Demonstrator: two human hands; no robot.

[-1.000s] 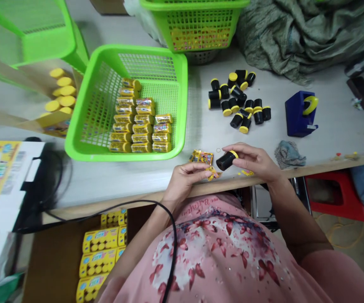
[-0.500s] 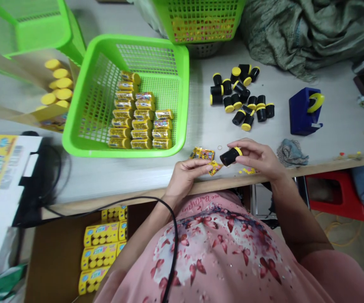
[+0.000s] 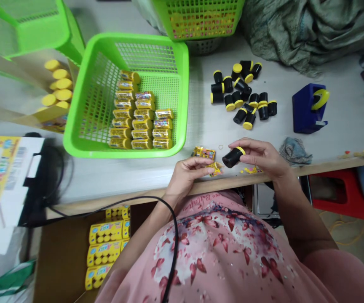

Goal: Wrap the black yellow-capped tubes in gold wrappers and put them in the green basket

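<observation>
Between the thumb and fingers of my right hand (image 3: 260, 158) is a small black cylinder with a yellow cap (image 3: 232, 157), tilted with its black end toward the left. My left hand (image 3: 190, 172) pinches a small yellow printed wrapper (image 3: 215, 169) near the table's front edge. More printed wrappers (image 3: 204, 152) lie just beyond my left fingertips. Several loose black cylinders with yellow caps (image 3: 242, 86) lie farther back on the table. Left of them, a green basket (image 3: 184, 97) holds rows of wrapped yellow cylinders (image 3: 142, 124).
A blue tape dispenser (image 3: 306, 110) and a crumpled cloth (image 3: 295, 151) are at the right. Tiny yellow bits (image 3: 250, 170) lie by the wooden table edge (image 3: 131, 200). A black cable (image 3: 172, 219) crosses over my left forearm. Below is a carton with yellow packs (image 3: 104, 254).
Both hands keep their grips, on the capped cylinder and the wrapper. The view has shifted slightly, and the cylinder has moved a little to the right of the wrapper.
</observation>
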